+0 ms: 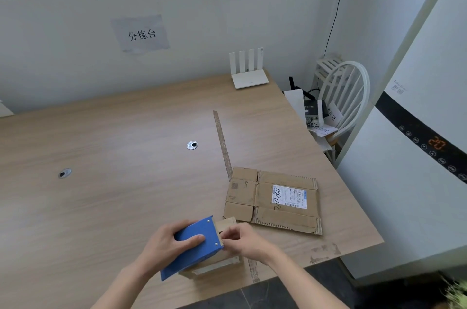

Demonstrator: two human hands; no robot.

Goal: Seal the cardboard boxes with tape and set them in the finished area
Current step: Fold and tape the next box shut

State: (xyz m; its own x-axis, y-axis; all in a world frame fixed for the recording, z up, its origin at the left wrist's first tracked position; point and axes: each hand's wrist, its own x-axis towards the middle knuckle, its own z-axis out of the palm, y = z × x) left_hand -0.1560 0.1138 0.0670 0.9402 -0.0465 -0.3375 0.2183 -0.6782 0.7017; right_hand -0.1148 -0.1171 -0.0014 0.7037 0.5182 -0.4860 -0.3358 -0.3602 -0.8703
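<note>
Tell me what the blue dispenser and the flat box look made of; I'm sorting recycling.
Dispenser: looks like painted sheet metal, matte blue, going by its thin flat side plate with two silver rivets; could be plastic.
Flat box: brown corrugated cardboard, matte and worn, with fluted torn edges showing and a white paper label stuck on.

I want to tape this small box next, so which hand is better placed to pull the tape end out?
Probably the right hand: its fingertips already pinch at the mouth of the blue tape dispenser, while the left hand grips the dispenser's body over the small cardboard box.
</note>
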